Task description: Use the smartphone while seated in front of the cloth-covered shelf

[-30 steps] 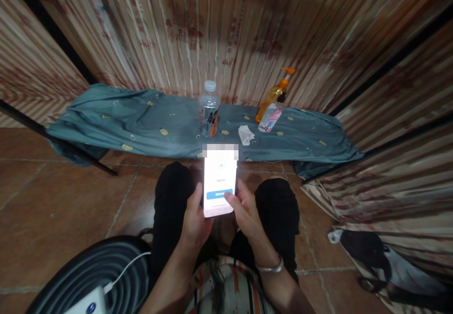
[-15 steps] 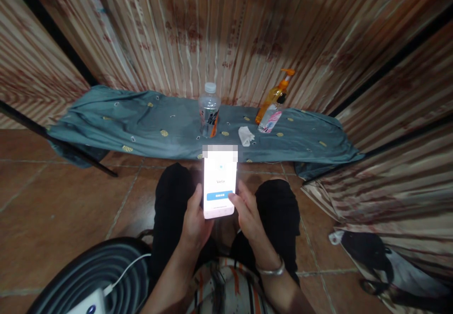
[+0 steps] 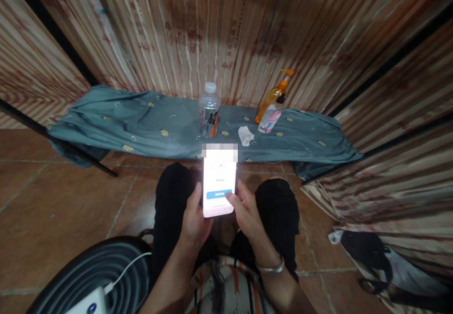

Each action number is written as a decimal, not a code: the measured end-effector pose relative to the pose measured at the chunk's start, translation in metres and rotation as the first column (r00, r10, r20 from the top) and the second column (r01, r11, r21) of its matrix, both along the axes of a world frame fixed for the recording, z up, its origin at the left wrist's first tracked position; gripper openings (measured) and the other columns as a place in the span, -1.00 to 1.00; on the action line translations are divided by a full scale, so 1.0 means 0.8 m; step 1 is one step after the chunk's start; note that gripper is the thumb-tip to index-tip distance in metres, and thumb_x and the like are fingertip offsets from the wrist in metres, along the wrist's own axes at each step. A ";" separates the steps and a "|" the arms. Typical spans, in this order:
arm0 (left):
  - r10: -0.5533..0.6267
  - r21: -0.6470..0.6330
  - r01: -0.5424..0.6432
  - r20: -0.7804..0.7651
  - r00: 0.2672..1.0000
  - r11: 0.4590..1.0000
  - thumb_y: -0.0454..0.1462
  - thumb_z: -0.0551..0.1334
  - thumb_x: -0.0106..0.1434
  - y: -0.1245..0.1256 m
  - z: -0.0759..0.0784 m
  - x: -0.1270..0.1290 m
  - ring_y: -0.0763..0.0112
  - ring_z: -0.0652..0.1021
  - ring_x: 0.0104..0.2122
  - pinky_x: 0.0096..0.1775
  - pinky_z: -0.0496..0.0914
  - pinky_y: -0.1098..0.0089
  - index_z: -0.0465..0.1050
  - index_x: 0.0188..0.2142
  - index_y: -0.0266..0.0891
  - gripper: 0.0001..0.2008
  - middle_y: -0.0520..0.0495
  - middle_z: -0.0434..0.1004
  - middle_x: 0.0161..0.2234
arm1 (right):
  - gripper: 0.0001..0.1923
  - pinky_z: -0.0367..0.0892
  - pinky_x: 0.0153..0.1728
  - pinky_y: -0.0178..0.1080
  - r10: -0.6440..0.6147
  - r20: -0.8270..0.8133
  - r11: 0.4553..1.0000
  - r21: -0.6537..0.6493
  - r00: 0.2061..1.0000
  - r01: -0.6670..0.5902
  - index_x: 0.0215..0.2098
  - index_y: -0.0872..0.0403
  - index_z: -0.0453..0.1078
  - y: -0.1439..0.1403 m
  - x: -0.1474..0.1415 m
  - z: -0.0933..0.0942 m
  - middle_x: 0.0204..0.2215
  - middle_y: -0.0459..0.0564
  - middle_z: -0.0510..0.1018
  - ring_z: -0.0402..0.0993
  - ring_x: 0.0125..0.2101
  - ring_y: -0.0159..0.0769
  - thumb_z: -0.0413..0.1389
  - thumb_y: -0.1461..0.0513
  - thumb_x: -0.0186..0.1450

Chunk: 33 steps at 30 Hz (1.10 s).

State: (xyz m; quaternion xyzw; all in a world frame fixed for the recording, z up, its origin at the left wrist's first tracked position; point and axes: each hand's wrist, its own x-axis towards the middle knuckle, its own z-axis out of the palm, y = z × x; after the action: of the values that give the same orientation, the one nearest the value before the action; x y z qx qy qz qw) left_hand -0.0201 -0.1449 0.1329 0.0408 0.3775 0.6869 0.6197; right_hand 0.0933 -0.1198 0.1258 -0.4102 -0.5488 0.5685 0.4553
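Note:
A lit smartphone [image 3: 216, 167] is held upright between my hands, above my lap. Its white screen shows the word "Vela" and a blue button; the top is pixelated. My left hand [image 3: 195, 219] is closed around the phone's lower left side, thumb along the edge. My right hand [image 3: 247, 212] grips the lower right side, with its thumb over the right end of the blue button. The fingers behind the phone are hidden. Beyond the phone, a clear plastic bottle [image 3: 210, 111] with a white cap and a crumpled white tissue [image 3: 245, 135] sit on a cloth-covered bench.
The bench's green cloth [image 3: 177, 137] has a pineapple print. On it stand an orange pump bottle [image 3: 269, 100] and a small clear bottle [image 3: 271, 118]. At lower left, a white device [image 3: 90, 302] with a cable lies on a black ridged stool [image 3: 81, 262]. Striped curtains [image 3: 219, 30] hang behind.
My right thumb has slid slightly left on the blue button. The phone has shifted up a little. Both hands keep their hold, and the things on the bench have not moved.

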 end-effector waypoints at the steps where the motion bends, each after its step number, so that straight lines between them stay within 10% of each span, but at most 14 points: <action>1: 0.004 -0.005 -0.004 0.005 1.000 1.000 0.00 0.41 0.13 0.000 0.000 0.000 -0.03 0.70 -0.10 -0.04 0.58 0.16 0.68 -0.26 -0.25 -0.63 -0.16 0.76 -0.28 | -0.83 0.43 -0.26 -0.29 0.002 0.000 1.000 0.000 1.000 -0.002 -0.13 0.02 0.47 0.000 0.000 0.001 -0.24 -0.06 0.67 0.56 -0.26 -0.23 0.11 0.23 0.32; 33: -0.070 0.028 0.070 -0.005 0.998 0.997 0.02 0.45 0.08 -0.010 0.003 0.002 -0.08 0.69 -0.09 -0.08 0.59 0.12 0.67 -0.27 -0.24 -0.61 -0.18 0.75 -0.29 | -0.78 0.38 -0.23 -0.28 -0.026 -0.042 0.989 0.147 0.999 0.032 -0.08 0.00 0.46 0.046 -0.005 0.058 -0.23 -0.08 0.64 0.52 -0.26 -0.20 0.10 0.15 0.34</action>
State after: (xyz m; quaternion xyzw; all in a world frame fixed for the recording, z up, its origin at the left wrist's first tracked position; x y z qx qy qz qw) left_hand -0.0188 -0.1528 0.1356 0.0641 0.3673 0.6699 0.6420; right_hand 0.0890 -0.0832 0.1719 -0.3719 -0.5742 0.5278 0.5034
